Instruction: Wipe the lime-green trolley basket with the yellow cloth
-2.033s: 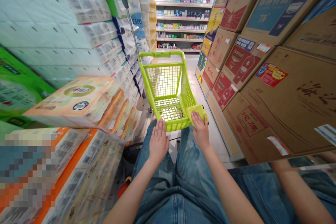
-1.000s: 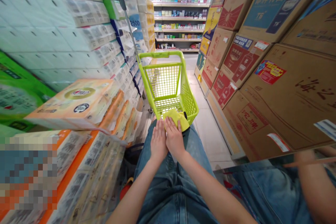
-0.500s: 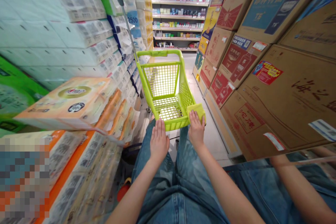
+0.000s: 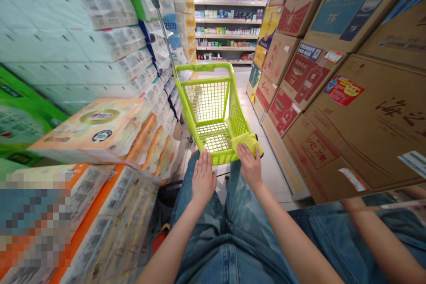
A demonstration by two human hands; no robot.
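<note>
A lime-green plastic shopping basket cart (image 4: 214,159) stands tilted before my knees, its grid inside showing nothing in it. My left hand (image 4: 203,179) lies with straight fingers against the near left corner of its rim, holding nothing. At the near right corner, my right hand (image 4: 249,163) presses a folded yellow cloth (image 4: 245,140) onto the rim. The cloth drapes over that corner, and a dark edge shows at its right end. My right thumb is partly visible beside the cloth.
Stacked tissue packs (image 4: 100,117) crowd the left side. Cardboard cartons (image 4: 366,124) are piled along the right. A grey-handled metal pole (image 4: 164,31) rises at the cart's far left corner. Shelves of small goods (image 4: 229,20) close the aisle, and a tiled floor (image 4: 278,168) runs between.
My right hand has slid slightly left along the rim relative to the cart, and the cloth has shifted and bunched with it. My left hand stays at its corner. The view has shifted slightly.
</note>
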